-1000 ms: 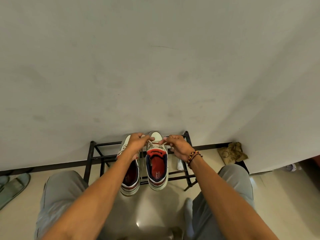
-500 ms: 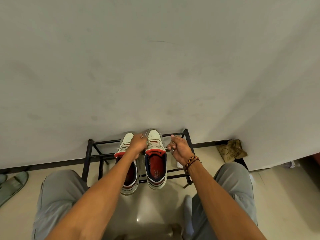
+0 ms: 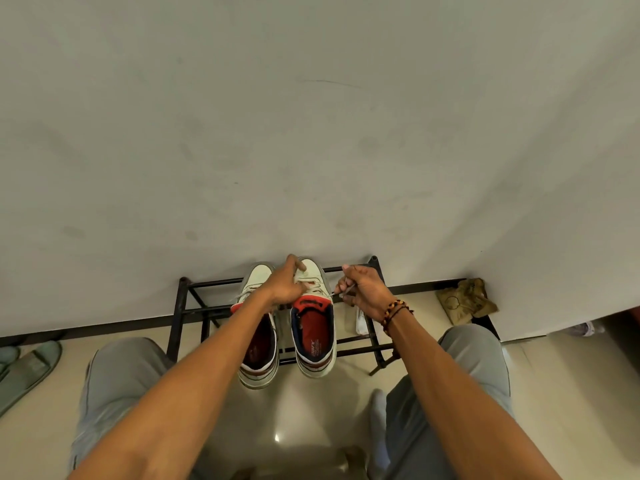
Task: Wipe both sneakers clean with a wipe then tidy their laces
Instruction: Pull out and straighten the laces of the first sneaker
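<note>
The right hand (image 3: 363, 289) pinches a lace (image 3: 341, 291) pulled sideways from the right sneaker (image 3: 317, 336), the left hand (image 3: 285, 284) pressing its laces, fingers curled.

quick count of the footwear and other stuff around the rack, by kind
sneakers: 2, one and one on the black rack
green slippers: 2, and
brown bag: 1
beaded bracelet: 1
total: 6, rack not counted
</note>
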